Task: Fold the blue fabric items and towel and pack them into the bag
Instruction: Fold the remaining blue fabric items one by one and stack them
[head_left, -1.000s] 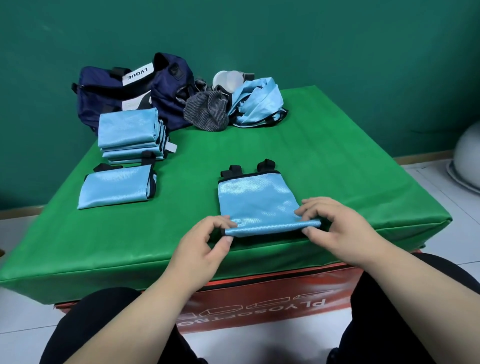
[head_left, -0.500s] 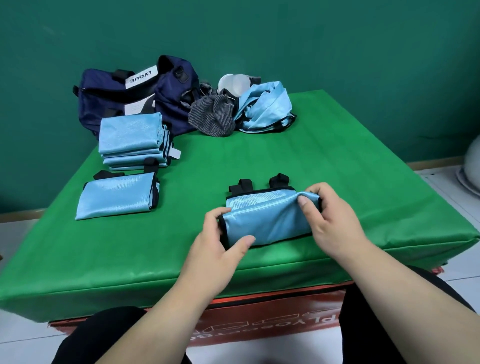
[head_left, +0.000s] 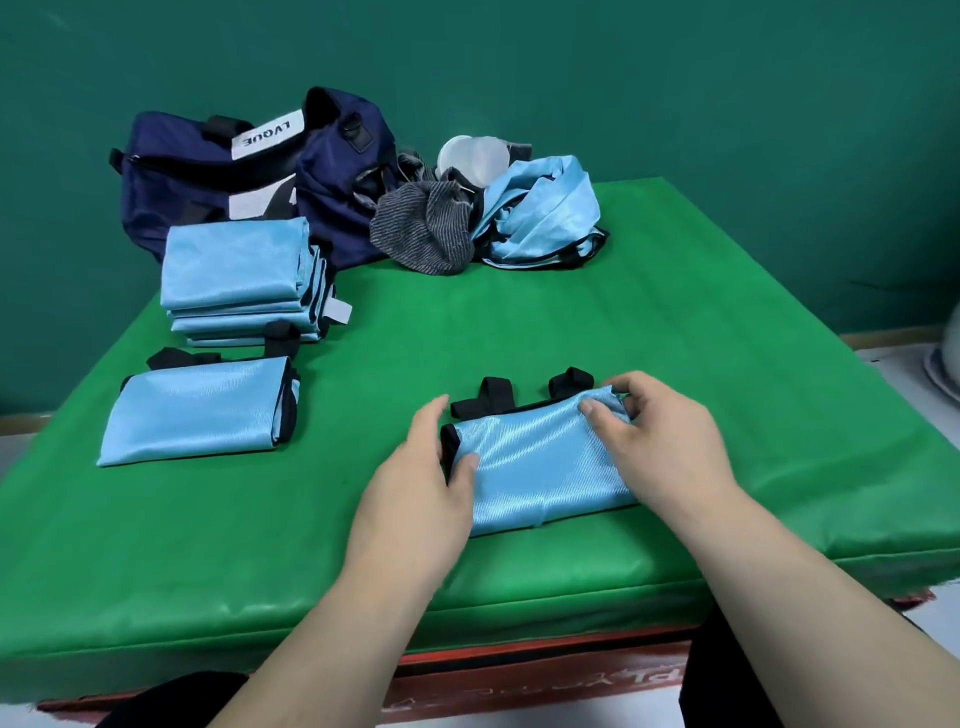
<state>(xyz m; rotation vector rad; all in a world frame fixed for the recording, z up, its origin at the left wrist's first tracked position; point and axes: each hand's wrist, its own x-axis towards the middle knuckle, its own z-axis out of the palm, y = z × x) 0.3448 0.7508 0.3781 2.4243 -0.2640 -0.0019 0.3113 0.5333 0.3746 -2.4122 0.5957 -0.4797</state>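
My left hand (head_left: 415, 483) grips the left end of the folded blue piece (head_left: 540, 467), thumb on top and fingers curled round its black-trimmed edge. My right hand (head_left: 660, 447) pinches the far right corner, thumb pressed on the top layer and fingers curled over the fold. The blue piece lies flat on the near part of the mat (head_left: 519, 322), its two black loops (head_left: 491, 397) sticking out on the far side. At far left the bag (head_left: 249, 176) sits behind a stack (head_left: 234, 270) of folded blue fabric, with a single piece (head_left: 197, 410) just nearer. The towel (head_left: 421, 228) and a crumpled blue heap (head_left: 545, 208) lie touching at the far centre.
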